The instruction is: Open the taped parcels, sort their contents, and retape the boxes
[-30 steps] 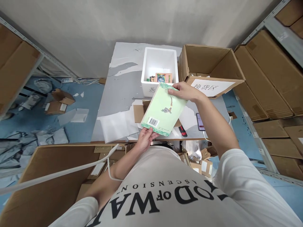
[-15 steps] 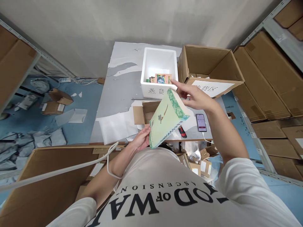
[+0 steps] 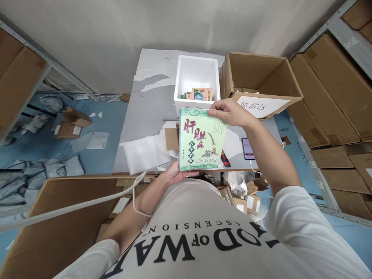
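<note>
A light-green book (image 3: pixel 200 141) with red and dark characters on its front cover is held up before my chest, over the table's near edge. Its lower left corner rests in my left hand (image 3: pixel 178 173), whose fingers reach under the bottom edge. At the top right corner my right hand (image 3: pixel 228 111) pinches the book between thumb and fingers. Behind the book, a small open cardboard box (image 3: pixel 171 138) is mostly hidden. A red and black box cutter (image 3: pixel 224 159) lies just right of the book's lower corner.
A white foam box (image 3: pixel 176 87) with several small packs inside stands beyond the book. Right of it is a large cardboard box (image 3: pixel 257 101) with a handwritten label. A phone (image 3: pixel 248 149) with a cable lies at the table's (image 3: pixel 130 116) right front; white foam sheets (image 3: pixel 139 155) lie left.
The book has turned from its back cover, held tilted, to its front cover facing me, nearly upright. My right hand, off the cover before, now grips its top right corner.
</note>
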Tool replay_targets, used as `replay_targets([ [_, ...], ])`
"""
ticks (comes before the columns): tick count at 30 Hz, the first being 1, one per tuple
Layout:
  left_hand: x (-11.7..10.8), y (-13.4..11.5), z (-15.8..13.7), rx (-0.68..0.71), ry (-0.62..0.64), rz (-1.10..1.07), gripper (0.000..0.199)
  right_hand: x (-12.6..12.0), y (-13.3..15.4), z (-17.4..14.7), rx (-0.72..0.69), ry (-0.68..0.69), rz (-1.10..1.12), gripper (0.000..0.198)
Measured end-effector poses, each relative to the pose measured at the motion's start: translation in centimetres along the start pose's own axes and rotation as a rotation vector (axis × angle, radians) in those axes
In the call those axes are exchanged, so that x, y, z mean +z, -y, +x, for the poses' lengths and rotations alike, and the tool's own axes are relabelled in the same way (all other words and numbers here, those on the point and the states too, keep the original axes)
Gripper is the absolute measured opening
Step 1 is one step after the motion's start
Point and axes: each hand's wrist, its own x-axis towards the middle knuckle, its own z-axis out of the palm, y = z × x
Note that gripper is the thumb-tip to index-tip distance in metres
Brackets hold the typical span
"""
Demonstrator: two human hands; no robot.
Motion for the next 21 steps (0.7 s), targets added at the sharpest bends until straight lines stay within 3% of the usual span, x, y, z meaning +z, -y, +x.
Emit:
replay_targets([
  [3, -0.7, 0.8, -0.4, 0.186, -0.084, -0.029, 0.058, 0.5, -1.6, 0.1, 0.154, -0.010, 0.072, 0.045],
  [5, -1.2, 1.4, -0.5, 0.258, -0.132, 0.030, 0.054, 1.2, -3.0, 0.2, 0.253, -0.019, 0.128, 0.046],
  [10, -1.5, 1.9, -0.5, 0.233, -0.116, 0.054, 0.048, 2.4, -5.7, 0.0, 0.421, -0.028, 0.232, 0.042],
  [17, -2.2, 1.0, -0.1, 0.216, -0.067, 0.068, 0.046, 1.3, -7.0, -0.5, 0.410, 0.118, 0.494, 0.033],
  [21, -1.7, -1.3, 1.4, 0.309, -0.070, 0.037, 0.041, 0.0, -7.4, 1.1, 0.350, -0.039, 0.548, 0.039],
])
